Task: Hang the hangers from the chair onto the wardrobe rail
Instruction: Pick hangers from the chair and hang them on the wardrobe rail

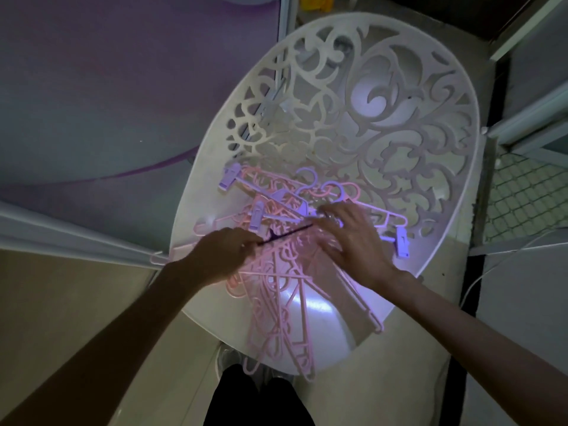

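Hangers: a tangled heap on the seat of the white chair, pink ones with scrolled cut-outs spilling toward 6 o'clock over the seat's front edge. Lilac clip hangers lie across the top of the heap at 12 o'clock, with clips showing at 10 o'clock and at 3 o'clock. Hooks of several point toward the chair back.

Left hand: at 9 o'clock of the heap, fingers curled, pinching one end of a thin dark rod that runs up toward 2 o'clock. What the rod belongs to cannot be told.

Right hand: at 3 o'clock of the heap, palm down, fingers spread fairly wide and pressed on the hangers; its fingertips meet the rod's far end. Whether it grips anything underneath cannot be told.

Chair back: oval, pierced with leaf and scroll openwork, rising toward 12 o'clock.

Surroundings: purple and grey panel at 10 o'clock; wire mesh at 3 o'clock; a white cable on the floor at 4 o'clock; the person's dark trouser legs at 6 o'clock. No readable writing or brand anywhere; light is dim.
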Demonstrator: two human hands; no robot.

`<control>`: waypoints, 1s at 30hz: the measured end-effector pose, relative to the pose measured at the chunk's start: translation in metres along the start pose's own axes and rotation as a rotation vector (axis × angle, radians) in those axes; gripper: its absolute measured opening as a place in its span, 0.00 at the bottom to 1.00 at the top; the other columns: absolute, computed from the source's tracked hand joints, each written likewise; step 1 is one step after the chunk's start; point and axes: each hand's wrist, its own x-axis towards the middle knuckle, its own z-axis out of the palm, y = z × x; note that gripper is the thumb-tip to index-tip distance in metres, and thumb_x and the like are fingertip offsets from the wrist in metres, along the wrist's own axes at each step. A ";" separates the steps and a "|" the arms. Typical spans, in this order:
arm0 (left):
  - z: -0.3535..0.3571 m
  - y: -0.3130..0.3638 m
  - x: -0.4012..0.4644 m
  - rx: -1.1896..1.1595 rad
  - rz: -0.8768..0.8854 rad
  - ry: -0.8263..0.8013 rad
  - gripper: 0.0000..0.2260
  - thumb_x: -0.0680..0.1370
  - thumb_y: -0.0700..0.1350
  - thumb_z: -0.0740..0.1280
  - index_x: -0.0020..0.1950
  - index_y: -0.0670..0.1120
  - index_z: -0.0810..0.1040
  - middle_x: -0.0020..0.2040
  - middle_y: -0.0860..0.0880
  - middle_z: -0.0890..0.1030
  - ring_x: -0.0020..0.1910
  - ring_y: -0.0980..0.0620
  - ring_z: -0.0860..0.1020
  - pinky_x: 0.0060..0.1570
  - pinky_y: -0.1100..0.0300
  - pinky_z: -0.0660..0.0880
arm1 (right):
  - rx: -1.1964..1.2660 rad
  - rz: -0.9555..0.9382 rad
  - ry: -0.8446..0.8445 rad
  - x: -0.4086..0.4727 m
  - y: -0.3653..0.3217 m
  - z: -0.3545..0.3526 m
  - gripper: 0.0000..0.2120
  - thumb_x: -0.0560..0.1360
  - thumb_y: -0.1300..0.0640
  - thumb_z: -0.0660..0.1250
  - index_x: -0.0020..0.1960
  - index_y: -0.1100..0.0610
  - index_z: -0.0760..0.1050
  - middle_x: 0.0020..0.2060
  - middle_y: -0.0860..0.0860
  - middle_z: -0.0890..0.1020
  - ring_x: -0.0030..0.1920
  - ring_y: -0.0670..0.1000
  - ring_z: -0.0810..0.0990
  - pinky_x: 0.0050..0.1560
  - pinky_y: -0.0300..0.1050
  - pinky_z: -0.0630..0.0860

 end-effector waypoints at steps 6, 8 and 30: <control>0.004 -0.037 -0.014 0.125 -0.015 0.365 0.16 0.78 0.48 0.53 0.56 0.47 0.78 0.49 0.45 0.83 0.48 0.41 0.81 0.48 0.52 0.74 | 0.101 0.662 -0.051 -0.017 0.029 0.020 0.15 0.75 0.52 0.63 0.57 0.60 0.72 0.50 0.58 0.78 0.52 0.62 0.75 0.49 0.52 0.70; 0.005 -0.042 -0.011 0.083 -0.085 0.383 0.12 0.80 0.44 0.56 0.58 0.48 0.77 0.50 0.45 0.82 0.50 0.41 0.79 0.50 0.52 0.73 | -0.031 0.701 -0.424 -0.019 0.038 0.033 0.18 0.75 0.49 0.64 0.60 0.60 0.71 0.55 0.59 0.75 0.56 0.62 0.74 0.52 0.54 0.70; -0.028 -0.045 -0.041 -0.310 -0.225 0.500 0.11 0.79 0.39 0.59 0.57 0.47 0.78 0.45 0.49 0.81 0.47 0.41 0.79 0.47 0.49 0.76 | -0.015 0.464 -0.088 -0.023 0.039 -0.021 0.06 0.73 0.55 0.69 0.48 0.55 0.82 0.39 0.54 0.82 0.39 0.57 0.82 0.36 0.45 0.73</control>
